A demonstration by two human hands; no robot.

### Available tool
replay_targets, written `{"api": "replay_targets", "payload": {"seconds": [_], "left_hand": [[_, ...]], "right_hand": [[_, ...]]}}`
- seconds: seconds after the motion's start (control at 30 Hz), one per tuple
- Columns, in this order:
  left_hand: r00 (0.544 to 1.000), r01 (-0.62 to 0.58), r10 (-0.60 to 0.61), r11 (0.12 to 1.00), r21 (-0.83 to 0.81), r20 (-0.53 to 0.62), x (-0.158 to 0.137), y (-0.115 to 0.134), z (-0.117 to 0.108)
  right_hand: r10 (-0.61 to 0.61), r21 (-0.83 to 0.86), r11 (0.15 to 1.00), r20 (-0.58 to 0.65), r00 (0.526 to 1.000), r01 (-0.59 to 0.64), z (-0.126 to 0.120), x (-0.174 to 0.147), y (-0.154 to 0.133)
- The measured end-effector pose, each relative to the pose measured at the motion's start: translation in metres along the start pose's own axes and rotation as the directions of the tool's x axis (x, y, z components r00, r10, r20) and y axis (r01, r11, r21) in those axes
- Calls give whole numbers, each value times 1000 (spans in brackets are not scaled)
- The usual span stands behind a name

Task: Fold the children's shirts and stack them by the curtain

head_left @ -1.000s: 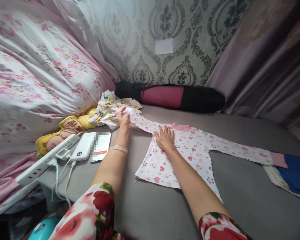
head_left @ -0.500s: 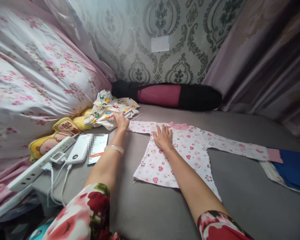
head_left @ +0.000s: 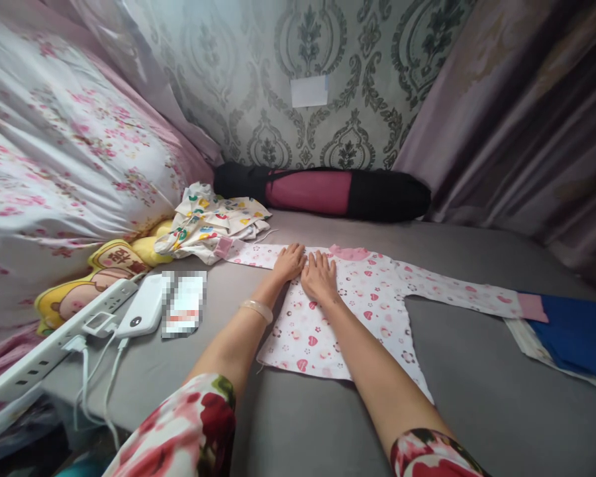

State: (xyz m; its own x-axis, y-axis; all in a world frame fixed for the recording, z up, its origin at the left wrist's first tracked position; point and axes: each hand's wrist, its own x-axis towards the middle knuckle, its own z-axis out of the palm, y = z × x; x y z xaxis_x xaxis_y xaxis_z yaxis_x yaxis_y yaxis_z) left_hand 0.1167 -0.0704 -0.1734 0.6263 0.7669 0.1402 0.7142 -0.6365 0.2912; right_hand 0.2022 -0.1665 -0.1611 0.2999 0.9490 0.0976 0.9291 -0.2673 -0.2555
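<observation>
A white long-sleeved child's shirt (head_left: 377, 311) with pink hearts and a pink collar lies spread flat, both sleeves stretched out sideways. My left hand (head_left: 290, 262) rests flat on the left sleeve close to the shoulder, fingers extended. Right beside it, my right hand (head_left: 320, 275) lies flat on the shirt's upper left body with its fingers slightly spread. Neither hand grips the cloth. The left pink cuff touches a crumpled printed garment (head_left: 203, 222); the right cuff reaches blue folded cloth (head_left: 576, 331).
On the left are a white power strip (head_left: 59, 341) with cables, a white power bank (head_left: 143, 306), a small blurred packet (head_left: 185, 305) and a yellow plush toy (head_left: 79, 298). A black and pink long bag (head_left: 308, 192) lies along the wall on the grey surface (head_left: 288, 437).
My left hand has slid right along the sleeve, from near the cuff to beside my right hand. My right hand stays on the shirt. The view has shifted slightly.
</observation>
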Motion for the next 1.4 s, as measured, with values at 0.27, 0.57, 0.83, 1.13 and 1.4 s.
{"api": "replay_targets", "payload": {"seconds": [0.27, 0.57, 0.83, 1.13, 1.4], "left_hand": [[998, 54, -52, 996, -65, 22, 19, -17, -6], [997, 21, -29, 992, -127, -68, 24, -26, -4], [992, 71, -80, 993, -90, -100, 23, -18, -7], [991, 68, -63, 997, 31, -120, 23, -13, -11], [994, 60, -52, 994, 87, -97, 24, -12, -12]], "right_hand": [[-22, -5, 1000, 0, 1000, 22, -1, -1, 0], [-216, 76, 976, 205, 954, 205, -13, -63, -19], [-410, 197, 907, 210, 888, 372, -18, -119, -48], [-451, 316, 874, 245, 858, 370, -26, -114, -42], [-414, 274, 899, 274, 868, 342, -45, -124, 10]]}}
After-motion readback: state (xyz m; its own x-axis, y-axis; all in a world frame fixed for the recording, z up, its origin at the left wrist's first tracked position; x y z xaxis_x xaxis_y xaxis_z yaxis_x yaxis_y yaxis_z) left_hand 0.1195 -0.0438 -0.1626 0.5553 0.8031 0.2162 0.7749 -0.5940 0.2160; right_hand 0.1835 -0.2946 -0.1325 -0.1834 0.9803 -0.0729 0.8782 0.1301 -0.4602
